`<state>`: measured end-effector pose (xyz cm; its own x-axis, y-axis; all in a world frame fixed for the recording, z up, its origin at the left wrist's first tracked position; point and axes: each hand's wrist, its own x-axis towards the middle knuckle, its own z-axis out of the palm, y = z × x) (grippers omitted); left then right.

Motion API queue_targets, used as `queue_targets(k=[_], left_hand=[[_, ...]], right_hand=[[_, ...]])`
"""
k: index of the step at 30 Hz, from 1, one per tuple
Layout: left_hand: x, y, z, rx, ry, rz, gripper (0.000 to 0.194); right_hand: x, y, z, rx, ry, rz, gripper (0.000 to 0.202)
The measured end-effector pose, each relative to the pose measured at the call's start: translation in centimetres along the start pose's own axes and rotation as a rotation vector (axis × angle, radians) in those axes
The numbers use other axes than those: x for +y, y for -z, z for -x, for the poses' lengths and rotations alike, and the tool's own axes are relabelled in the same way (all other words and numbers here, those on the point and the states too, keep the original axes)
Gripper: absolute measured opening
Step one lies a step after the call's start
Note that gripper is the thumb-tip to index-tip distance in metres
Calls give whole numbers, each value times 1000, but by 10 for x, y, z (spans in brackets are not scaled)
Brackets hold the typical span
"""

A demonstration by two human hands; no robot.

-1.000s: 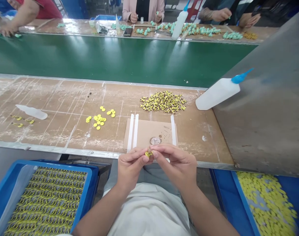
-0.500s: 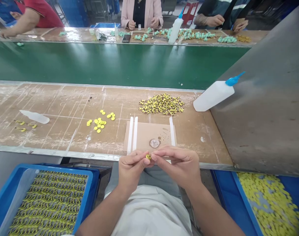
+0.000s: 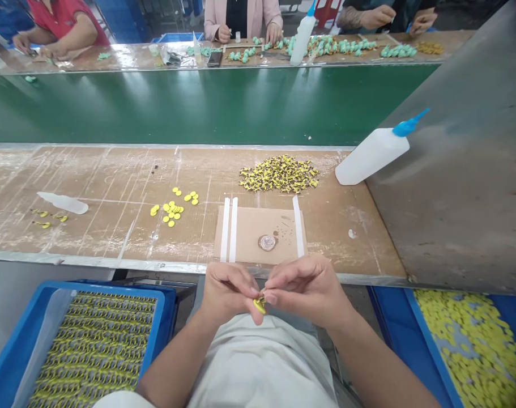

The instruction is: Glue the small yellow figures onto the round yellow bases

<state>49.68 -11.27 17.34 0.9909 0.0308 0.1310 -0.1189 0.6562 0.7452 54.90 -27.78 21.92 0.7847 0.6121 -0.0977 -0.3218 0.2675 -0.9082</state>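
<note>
Just past the table's front edge, my left hand (image 3: 229,292) is closed, its fingers pinching a small yellow disc (image 3: 259,306). My right hand (image 3: 312,289) meets it from the other side, thumb and forefinger pressed together on a tiny dark-and-yellow piece at the disc's upper edge. The fingertips partly hide that piece. Beyond the hands lies a cardboard sheet (image 3: 258,218) with white tape strips and a round blob of clear glue-like stuff (image 3: 267,243). Behind the sheet is a heap of small yellow-and-dark pieces (image 3: 278,174). Loose yellow discs (image 3: 171,208) lie to the left.
A white squeeze bottle (image 3: 372,156) leans against the metal panel (image 3: 457,170) at right. Blue trays of yellow parts flank me, a left tray (image 3: 158,317) and a right tray (image 3: 431,345). Across the green belt (image 3: 177,107), several people work with their hands.
Both hands have come down and nearer to me, still together. The yellow disc is tilted and shows more between the fingers. The camera view has shifted slightly.
</note>
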Motion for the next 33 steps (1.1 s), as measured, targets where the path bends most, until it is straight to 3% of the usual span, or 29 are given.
queue_targets(k=[12,21,28,33], left_hand=[[2,-3,3,-50,39,18,20],[0,-3,5,-56,35,-37,26],[2,-6,2,47,-94,-186,31],[7,-5,5,40,-156,-311,24]], right_hand=[[1,2,4,-70,-32,-52,13],[10,3,9,3,-27,-140,15],[8,2,8,93,-50,-87,21],[4,-4,7,142,-67,-87,21]])
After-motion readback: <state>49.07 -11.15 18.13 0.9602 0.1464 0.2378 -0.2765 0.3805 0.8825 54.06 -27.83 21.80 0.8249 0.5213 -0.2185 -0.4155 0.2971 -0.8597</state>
